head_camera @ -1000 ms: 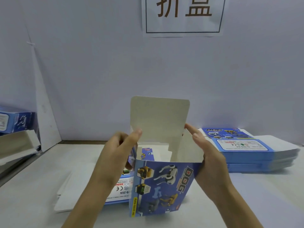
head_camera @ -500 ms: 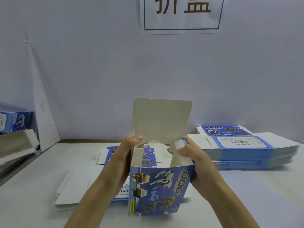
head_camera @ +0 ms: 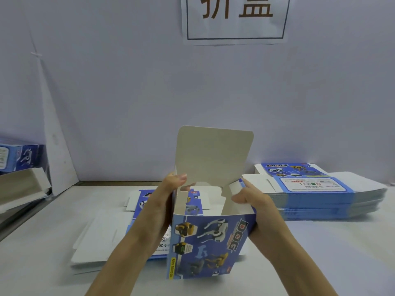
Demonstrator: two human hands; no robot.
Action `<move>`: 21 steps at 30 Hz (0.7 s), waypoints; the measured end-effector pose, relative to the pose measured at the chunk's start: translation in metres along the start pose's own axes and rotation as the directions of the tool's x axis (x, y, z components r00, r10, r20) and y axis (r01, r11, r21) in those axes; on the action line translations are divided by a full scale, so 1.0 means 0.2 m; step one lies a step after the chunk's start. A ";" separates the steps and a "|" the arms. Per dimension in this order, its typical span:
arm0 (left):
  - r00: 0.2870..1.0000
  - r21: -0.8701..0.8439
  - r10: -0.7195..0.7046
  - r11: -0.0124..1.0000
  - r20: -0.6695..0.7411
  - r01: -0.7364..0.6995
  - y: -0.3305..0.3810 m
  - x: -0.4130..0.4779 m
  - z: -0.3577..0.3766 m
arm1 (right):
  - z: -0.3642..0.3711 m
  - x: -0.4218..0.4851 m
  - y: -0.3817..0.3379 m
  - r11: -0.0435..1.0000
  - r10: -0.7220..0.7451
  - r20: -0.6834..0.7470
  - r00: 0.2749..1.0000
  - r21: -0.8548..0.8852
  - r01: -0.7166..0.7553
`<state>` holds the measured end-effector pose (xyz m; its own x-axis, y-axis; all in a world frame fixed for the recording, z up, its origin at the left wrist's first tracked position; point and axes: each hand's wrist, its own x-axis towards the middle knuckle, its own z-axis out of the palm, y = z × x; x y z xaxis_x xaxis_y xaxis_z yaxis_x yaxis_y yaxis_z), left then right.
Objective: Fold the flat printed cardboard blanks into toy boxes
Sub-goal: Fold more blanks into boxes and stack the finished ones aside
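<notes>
A blue printed toy box [head_camera: 210,242] with robot-dog pictures stands opened up in front of me, its grey lid flap [head_camera: 213,154] sticking straight up at the back. My left hand [head_camera: 164,201] grips the box's left wall, thumb over the top rim. My right hand [head_camera: 254,204] holds the right wall and presses the small right side flap inward with thumb and fingers. The inside of the box is plain grey card.
A tall stack of flat blue blanks [head_camera: 320,191] lies to the right. More flat blanks [head_camera: 100,242] lie under and left of my left arm. Finished boxes [head_camera: 19,159] sit at the far left edge. A white wall with a paper sign [head_camera: 235,18] closes the back.
The box has dropped slightly toward the table. My right hand moved from the outer right corner to the small side flap and bent it inward; my left thumb hooked over the rim.
</notes>
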<state>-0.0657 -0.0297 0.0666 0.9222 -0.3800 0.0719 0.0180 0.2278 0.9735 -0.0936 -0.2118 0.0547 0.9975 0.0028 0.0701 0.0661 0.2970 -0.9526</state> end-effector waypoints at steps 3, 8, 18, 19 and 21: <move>1.000 0.000 -0.015 1.000 -0.002 0.015 0.00 0.00 -0.01 | -0.02 0.01 0.00 0.999 -0.018 -0.003 1.000 -0.037 0.018; 0.999 -0.006 -0.019 1.000 -0.030 0.019 0.00 0.00 0.00 | 0.01 0.00 0.01 1.000 0.015 -0.012 1.000 0.013 -0.015; 0.994 0.024 -0.050 0.998 -0.097 0.053 0.02 -0.01 -0.02 | 0.03 0.00 0.02 1.000 -0.009 -0.009 1.000 0.016 0.009; 0.992 0.038 -0.056 0.997 -0.114 0.061 0.03 -0.01 -0.02 | 0.04 0.00 0.03 1.000 -0.008 -0.003 1.000 0.023 0.008; 0.987 0.072 -0.064 0.995 -0.149 0.075 0.04 -0.01 -0.03 | 0.05 0.00 0.03 1.000 -0.010 0.014 1.000 0.025 0.010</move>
<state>-0.0645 -0.0216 0.0733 0.9664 -0.2561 -0.0236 0.0595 0.1332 0.9893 -0.0941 -0.2015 0.0522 0.9964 0.0133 0.0836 0.0750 0.3204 -0.9443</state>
